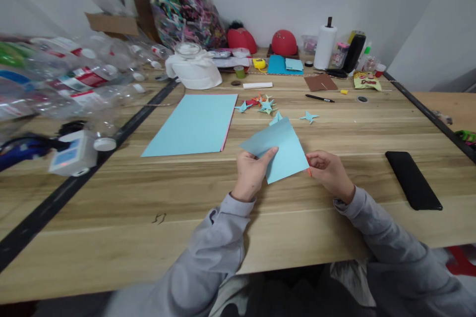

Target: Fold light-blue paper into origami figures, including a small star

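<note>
My left hand (pixel 250 172) grips a light blue sheet of paper (pixel 286 151), thumb on top. The sheet is raised over the table and tilted. At its right corner, my right hand (pixel 329 169) is closed on a thin red-orange object (pixel 309 164); fingers and paper hide most of it, so its kind is unclear. Just behind the held sheet, a folded blue paper piece (pixel 276 118) partly shows. Several folded paper stars or cranes (pixel 266 104) in blue, orange and red lie farther back, with one blue folded piece (pixel 309 117) apart on the right.
A larger blue paper stack (pixel 197 121) with a pink edge lies left. A black phone (pixel 412 180) rests at right, a pen (pixel 320 98) and brown paper (pixel 320 83) farther back. Plastic bottles (pixel 82 79) and a white device (pixel 73 152) crowd the left; a paper roll (pixel 325 48) stands behind.
</note>
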Demonstrator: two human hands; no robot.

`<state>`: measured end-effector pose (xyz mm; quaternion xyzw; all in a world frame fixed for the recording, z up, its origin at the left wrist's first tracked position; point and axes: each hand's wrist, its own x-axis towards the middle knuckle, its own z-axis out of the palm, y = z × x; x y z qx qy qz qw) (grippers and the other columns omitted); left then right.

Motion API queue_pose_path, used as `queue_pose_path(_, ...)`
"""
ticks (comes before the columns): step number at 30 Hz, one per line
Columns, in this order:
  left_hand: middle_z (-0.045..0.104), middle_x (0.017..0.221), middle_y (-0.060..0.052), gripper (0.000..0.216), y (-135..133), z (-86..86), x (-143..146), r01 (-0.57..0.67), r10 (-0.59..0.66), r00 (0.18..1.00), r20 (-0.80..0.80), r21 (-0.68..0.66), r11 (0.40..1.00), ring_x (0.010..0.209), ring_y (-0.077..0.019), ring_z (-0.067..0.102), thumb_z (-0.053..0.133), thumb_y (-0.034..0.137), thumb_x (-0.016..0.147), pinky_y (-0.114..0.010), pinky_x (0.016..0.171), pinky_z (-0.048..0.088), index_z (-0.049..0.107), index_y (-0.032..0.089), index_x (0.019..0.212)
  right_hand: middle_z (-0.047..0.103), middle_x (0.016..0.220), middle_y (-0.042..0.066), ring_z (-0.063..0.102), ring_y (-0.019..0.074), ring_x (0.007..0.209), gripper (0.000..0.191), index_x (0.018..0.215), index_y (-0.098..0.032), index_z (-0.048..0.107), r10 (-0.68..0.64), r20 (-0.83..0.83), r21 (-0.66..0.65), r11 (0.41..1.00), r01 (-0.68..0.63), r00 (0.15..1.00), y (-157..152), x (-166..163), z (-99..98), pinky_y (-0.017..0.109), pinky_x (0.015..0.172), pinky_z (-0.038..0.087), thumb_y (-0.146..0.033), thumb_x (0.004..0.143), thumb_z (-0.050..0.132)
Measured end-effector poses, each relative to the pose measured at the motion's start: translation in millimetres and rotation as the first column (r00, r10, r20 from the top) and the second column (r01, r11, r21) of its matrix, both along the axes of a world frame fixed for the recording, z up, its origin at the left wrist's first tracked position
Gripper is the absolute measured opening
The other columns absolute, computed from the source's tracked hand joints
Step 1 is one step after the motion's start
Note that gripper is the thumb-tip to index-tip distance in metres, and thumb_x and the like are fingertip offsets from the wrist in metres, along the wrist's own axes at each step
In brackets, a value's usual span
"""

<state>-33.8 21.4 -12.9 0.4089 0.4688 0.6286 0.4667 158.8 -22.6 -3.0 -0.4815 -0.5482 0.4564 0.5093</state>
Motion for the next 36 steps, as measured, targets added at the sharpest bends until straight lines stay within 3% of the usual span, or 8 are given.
queue_pose_path(13,0.077,0.085,-0.01,0.043,0.2,2.4,0.2,0.009,-0.008,1.0,0.01,-0.002,1.0,0.089,-0.0242,0.071,0.09,0.037,0.05,-0.032,0.079,0.057,0.073,0.013,0.081,0.059,0.053,-0.004,0.047,0.0091,0.049,0.023,0.081,-0.018,0.07,-0.029,0.04,0.007,1.0,0.029,0.999,-2.0,-0.6,4.4,0.024,0.049,0.038,-0.031,0.063,0.074)
queue_pose_path(22,0.077,0.092,-0.011,0.051,-1.1,2.8,1.6,0.021,-0.017,0.998,0.058,-0.073,0.997,0.083,-0.0238,0.071,0.092,0.037,0.045,-0.032,0.075,0.057,0.074,0.012,0.085,0.057,0.058,-0.005,0.048,0.0097,0.052,0.033,0.087,-0.02,0.067,0.009,-0.034,-0.012,1.0,-0.01,0.999,-0.8,-0.5,1.6,0.024,0.051,0.038,-0.04,0.063,0.079)
queue_pose_path(36,0.077,0.091,-0.011,0.05,-3.7,6.1,2.6,0.104,-0.097,0.991,0.094,-0.075,0.992,0.081,-0.0231,0.071,0.093,0.037,0.045,-0.034,0.077,0.057,0.073,0.011,0.083,0.055,0.057,-0.004,0.047,0.0111,0.053,0.033,0.086,-0.02,0.069,0.02,0.009,0.007,1.0,-0.021,1.0,0.1,1.1,-1.6,0.026,0.052,0.037,-0.042,0.064,0.08)
